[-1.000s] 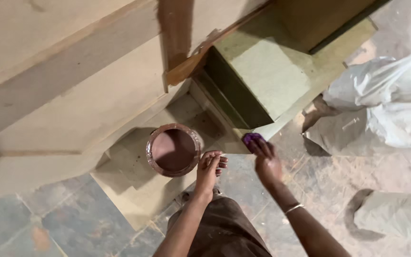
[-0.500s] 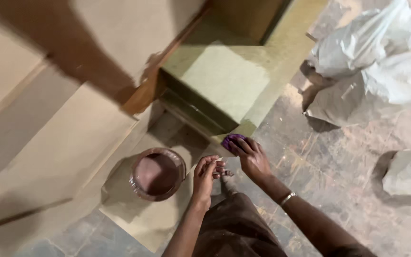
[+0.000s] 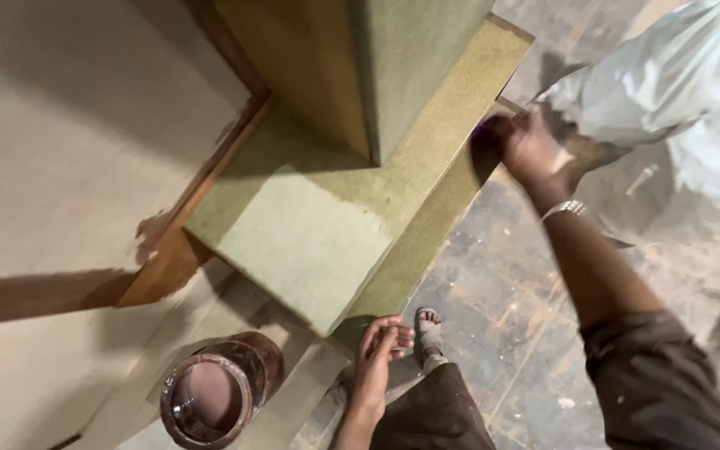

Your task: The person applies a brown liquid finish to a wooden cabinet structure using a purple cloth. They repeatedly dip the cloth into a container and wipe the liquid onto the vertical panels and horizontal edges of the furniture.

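Both hands work: right hand (image 3: 527,146) fingers clutch purple cloth (image 3: 487,129).

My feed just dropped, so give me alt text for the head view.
The right hand presses a purple cloth against the edge of a green board. The left hand rests by the knee, beside an open paint tin.

Greenish board (image 3: 310,242), brown-stained tin (image 3: 210,400), purple cloth (image 3: 487,132), white plastic sheeting (image 3: 677,92)
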